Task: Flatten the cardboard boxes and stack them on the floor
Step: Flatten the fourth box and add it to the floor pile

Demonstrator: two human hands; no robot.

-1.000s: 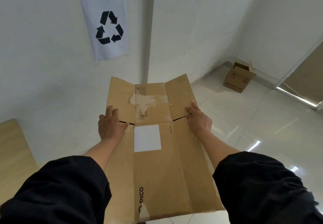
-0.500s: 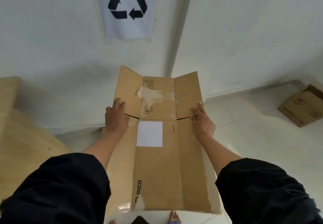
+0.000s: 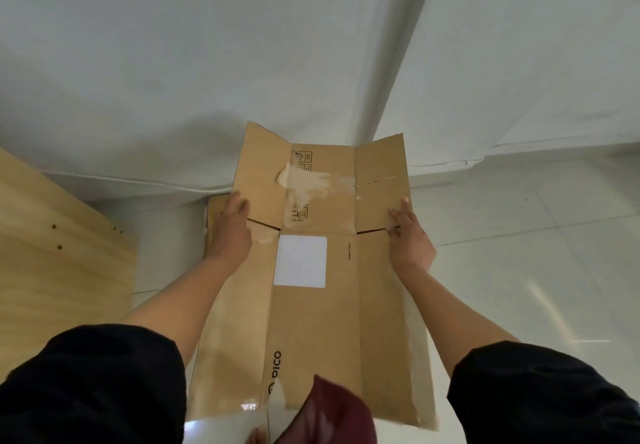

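The room was pale: a white wall (image 3: 173, 62) met a glossy white tiled floor (image 3: 519, 253) along a low skirting line, and a light wooden panel (image 3: 52, 253) with small dark holes stood at the left edge. A flattened cardboard box (image 3: 311, 322) was held above that floor, its long axis running straight away from the person, the far flaps toward the wall and the near end by the person's legs. Its upper face showed a white label (image 3: 300, 261) (blank, as far as could be seen), torn tape marks and the printed word PICO near the close end. The left hand (image 3: 230, 232) gripped the box's left edge beside a flap slit, fingers lying on top and pointing to the wall. The right hand (image 3: 410, 239) held the right edge level with it, fingers spread flat across the other slit. Black sleeves (image 3: 86, 384) covered both upper arms. Another piece of cardboard (image 3: 216, 208) lay on the floor just beyond the left hand, mostly hidden.
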